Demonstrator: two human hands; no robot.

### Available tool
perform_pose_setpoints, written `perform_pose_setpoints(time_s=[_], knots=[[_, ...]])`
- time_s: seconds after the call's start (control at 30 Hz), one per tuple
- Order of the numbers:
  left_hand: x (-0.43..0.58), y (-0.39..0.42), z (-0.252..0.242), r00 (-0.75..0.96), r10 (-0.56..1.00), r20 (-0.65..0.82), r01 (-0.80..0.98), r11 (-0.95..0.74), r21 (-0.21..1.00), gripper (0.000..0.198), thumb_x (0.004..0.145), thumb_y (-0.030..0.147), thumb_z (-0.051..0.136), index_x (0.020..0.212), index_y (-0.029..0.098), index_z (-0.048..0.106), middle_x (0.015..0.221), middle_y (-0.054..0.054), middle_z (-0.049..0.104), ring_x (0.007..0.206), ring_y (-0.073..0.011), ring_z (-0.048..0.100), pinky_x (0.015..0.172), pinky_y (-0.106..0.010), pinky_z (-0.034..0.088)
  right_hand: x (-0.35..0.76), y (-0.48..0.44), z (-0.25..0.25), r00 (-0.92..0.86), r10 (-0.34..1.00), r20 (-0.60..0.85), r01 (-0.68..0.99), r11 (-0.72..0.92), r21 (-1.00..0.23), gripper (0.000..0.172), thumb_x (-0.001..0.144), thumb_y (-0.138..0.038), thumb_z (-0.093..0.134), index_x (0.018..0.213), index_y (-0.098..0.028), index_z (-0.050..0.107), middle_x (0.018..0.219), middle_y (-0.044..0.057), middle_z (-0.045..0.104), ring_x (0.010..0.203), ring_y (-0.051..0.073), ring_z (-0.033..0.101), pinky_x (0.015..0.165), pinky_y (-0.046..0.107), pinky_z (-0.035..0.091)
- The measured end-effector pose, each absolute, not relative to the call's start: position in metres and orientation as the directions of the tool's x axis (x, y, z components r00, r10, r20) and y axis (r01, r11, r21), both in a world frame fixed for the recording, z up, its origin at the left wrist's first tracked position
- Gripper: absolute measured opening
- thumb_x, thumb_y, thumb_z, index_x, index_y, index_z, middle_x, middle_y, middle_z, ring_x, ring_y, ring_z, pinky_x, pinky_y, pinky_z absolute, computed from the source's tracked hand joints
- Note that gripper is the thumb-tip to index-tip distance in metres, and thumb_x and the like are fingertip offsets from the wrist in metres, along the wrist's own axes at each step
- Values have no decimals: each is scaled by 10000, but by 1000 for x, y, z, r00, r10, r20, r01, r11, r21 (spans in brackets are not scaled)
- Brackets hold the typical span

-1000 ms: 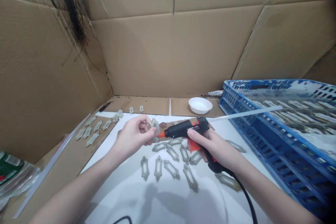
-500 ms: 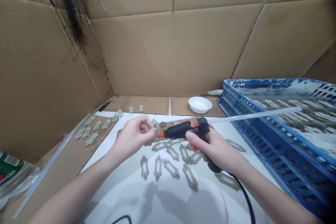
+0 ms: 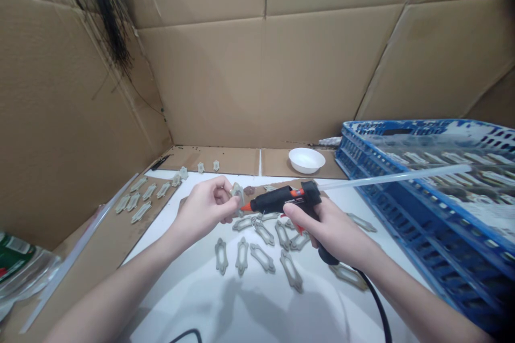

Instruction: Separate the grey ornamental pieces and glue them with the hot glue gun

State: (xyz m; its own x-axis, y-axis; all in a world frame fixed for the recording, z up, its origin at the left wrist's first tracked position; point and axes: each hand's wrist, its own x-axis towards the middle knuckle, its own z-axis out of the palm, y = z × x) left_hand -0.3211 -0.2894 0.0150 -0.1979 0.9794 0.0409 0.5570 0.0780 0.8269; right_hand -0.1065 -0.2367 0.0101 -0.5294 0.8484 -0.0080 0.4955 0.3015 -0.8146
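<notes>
The left hand (image 3: 203,209) pinches a small grey moulded piece (image 3: 237,193) between fingers and thumb, just beside the orange nozzle (image 3: 246,207) of a black glue gun (image 3: 277,199) gripped in the curled right hand (image 3: 333,230). A long glue stick (image 3: 394,178) juts from the gun's back. More grey pieces (image 3: 261,257) lie on the bench (image 3: 169,295) below the hands, a blue basket (image 3: 426,209) to the right, a white bowl (image 3: 306,161) beyond them.

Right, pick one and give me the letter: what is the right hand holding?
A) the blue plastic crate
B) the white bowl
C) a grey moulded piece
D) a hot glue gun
D: the right hand is closed around the hot glue gun, which points at the grey moulded piece held in the left hand.
</notes>
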Motion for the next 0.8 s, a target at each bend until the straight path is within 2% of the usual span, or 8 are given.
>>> perform_pose_setpoints(time_s=[0.13,0.3,0.37,0.43,0.5,0.57,0.67,0.8], knots=[[-322,-288,14,-156,987,37,538,54,841,131,698,282,530,651,179,466,500,29,574,489,-128,566,476,-211,394,-103,-237,13,-541,841,10,513,340,-788,375,770,-524,431,730,-173,557,536,-19,466,445,101,418,434,218,307],[-328,-287,22,-98,995,34,450,14,893,134,742,269,523,674,173,458,531,27,564,496,-112,555,499,-215,423,-99,-223,11,-583,808,85,501,440,-746,341,740,-482,498,659,-168,602,582,17,552,526,134,472,480,233,330],[-329,-288,25,-73,997,17,418,15,908,144,750,274,528,678,169,462,557,16,579,512,-112,564,512,-219,434,-101,-215,5,-481,872,88,494,352,-795,391,741,-529,473,718,-166,615,538,9,529,488,129,461,451,230,324],[-329,-288,26,-37,999,-2,386,16,922,153,753,278,536,675,164,470,570,8,587,520,-112,569,512,-218,437,-105,-208,-1,-388,922,12,446,199,-873,477,747,-591,419,788,-156,612,470,-4,491,426,119,442,410,224,321],[-327,-287,26,4,1000,-26,341,23,940,163,752,282,546,670,160,475,551,12,578,503,-106,562,503,-213,435,-110,-207,-8,-395,914,-90,322,46,-945,532,754,-621,375,827,-145,602,479,8,522,415,118,473,409,223,357],[-323,-287,24,38,998,-56,291,43,956,178,747,288,560,662,158,472,518,23,560,482,-99,554,491,-205,431,-117,-210,-13,-478,866,-148,134,-94,-986,515,772,-603,372,886,-149,585,577,39,597,477,130,551,474,235,427],[-317,-286,20,78,993,-87,246,65,967,199,742,295,574,653,156,464,500,30,547,473,-94,547,487,-198,423,-126,-219,-19,-558,807,-193,-79,-284,-956,477,791,-563,393,957,-146,554,620,58,626,559,154,611,565,263,479],[-310,-287,14,144,984,-102,217,69,974,194,748,304,573,677,152,474,512,29,547,480,-93,550,494,-194,418,-131,-233,-21,-583,788,-199,-182,-366,-913,377,754,-451,545,964,-139,532,719,70,645,655,150,625,636,258,485]])
